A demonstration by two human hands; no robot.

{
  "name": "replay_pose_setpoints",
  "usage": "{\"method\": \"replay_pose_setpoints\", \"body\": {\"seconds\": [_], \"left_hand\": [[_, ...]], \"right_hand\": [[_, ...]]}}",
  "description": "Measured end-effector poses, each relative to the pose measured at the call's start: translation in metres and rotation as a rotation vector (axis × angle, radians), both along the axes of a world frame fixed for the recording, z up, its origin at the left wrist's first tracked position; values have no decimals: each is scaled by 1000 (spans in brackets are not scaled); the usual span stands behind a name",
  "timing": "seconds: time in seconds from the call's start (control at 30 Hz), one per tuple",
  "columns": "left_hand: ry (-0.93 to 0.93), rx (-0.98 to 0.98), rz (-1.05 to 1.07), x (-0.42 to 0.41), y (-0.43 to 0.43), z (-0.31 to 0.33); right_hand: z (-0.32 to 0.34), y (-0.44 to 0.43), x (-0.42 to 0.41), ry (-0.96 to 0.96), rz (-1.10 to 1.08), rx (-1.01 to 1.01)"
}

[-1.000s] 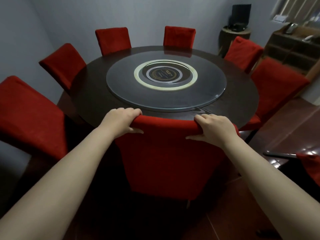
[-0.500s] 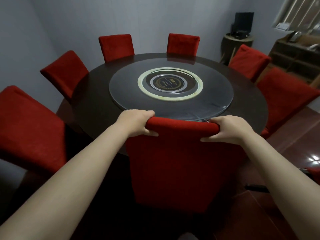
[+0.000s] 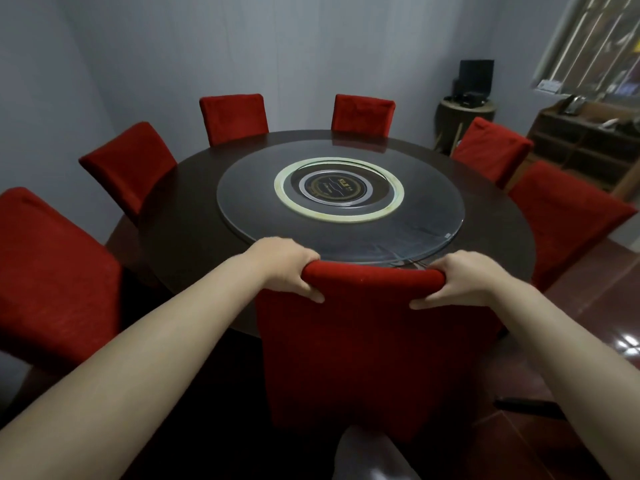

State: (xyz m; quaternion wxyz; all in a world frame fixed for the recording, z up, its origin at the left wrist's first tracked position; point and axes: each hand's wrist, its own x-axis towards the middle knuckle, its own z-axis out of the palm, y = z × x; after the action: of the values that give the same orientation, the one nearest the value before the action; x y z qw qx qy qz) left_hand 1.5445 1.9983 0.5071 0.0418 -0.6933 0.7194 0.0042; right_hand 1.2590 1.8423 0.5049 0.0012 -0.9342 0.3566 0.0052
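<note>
Left hand (image 3: 285,268) grips the top left corner of the red chair (image 3: 374,341), fingers curled over the backrest, thumb pressed on its near face. Right hand (image 3: 464,278) grips the top right corner likewise. Chair stands at the near edge of the round table (image 3: 180,216), backrest overlapping the rim.

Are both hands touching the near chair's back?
Touching. Head view: left hand and right hand grip the chair top corners.
</note>
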Motion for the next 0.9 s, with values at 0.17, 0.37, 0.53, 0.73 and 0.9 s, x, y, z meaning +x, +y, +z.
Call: {"method": "replay_pose_setpoints", "body": {"seconds": [0.17,0.37,0.53,0.73,0.9], "left_hand": [[-66,47,-111,-29,15,-56],[-57,60,-134,-35,22,-78],[-60,118,-137,-38,24,-76],[-74,144,-167,-41,33,-85],[-78,121,-164,-39,44,-92]], "right_hand": [[-55,5,-22,113,46,-21],[-90,11,-31,50,92,-69],[-88,18,-32,54,92,-62],[-90,37,-37,57,25,17],[-100,51,-39,17,16,24]]}}
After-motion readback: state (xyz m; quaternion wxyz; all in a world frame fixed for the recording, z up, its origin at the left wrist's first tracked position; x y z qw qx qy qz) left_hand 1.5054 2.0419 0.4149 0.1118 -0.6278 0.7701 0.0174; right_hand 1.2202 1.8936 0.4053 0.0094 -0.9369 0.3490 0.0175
